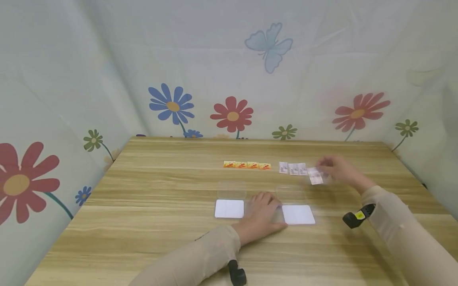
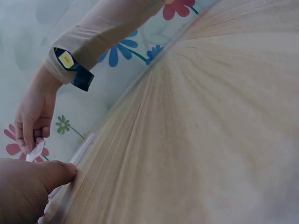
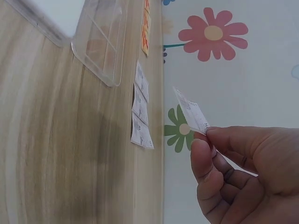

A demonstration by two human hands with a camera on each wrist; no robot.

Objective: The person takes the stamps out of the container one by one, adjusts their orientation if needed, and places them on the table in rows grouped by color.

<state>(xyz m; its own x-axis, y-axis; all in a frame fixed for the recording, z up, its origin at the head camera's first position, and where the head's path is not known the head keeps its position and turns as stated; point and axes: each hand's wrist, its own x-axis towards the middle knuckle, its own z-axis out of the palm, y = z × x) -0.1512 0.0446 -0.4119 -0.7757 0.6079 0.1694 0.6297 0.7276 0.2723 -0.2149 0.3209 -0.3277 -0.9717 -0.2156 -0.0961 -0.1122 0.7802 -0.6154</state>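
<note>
My right hand [image 1: 334, 169] pinches a small white printed paper packet [image 1: 315, 176] between thumb and fingertips, raised above the table. Three similar white packets [image 3: 140, 105] lie in a row beside it. My left hand [image 1: 261, 216] lies palm down between two clear plastic cases, fingers relaxed. Its thumb and fingertips are at the near left edge of the right case [image 1: 298, 214]. To its left is the other case [image 1: 229, 209]. Both cases have white insides, and their clear lids [image 1: 231, 190] are folded back away from me.
Several orange and yellow packets [image 1: 247, 165] form a row left of the white ones. Beyond the far edge of the wooden table [image 1: 143, 238] hangs a flowered cloth [image 1: 214, 59], which also runs along the sides. Each wrist wears a black camera [image 1: 354, 219].
</note>
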